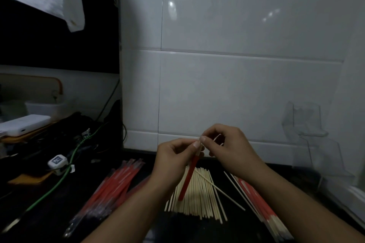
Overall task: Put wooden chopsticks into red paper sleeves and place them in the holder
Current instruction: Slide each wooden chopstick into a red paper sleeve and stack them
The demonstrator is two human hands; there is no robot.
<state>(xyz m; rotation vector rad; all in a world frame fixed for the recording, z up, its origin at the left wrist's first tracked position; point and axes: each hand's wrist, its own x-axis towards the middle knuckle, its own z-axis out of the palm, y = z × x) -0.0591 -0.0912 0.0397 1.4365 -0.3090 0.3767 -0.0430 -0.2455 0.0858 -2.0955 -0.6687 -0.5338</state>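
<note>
Left hand [173,156] grips red sleeve [188,175] | right hand [229,144] pinches chopstick [217,137] | wall close behind

Two bare forearms enter from bottom edge, no sleeves in view up to frame border. Left hand [173,156] bare: no glove, ring or bracelet visible; thumbnail short, pale, trimmed square. Right hand [229,146] likewise bare, no watch or band at wrist behind it; one short pale nail shows at fingertip nearest left hand. Dim light leaves knuckles and finger creases soft, finer detail hard to tell. No clothing seen anywhere on either arm.
</note>
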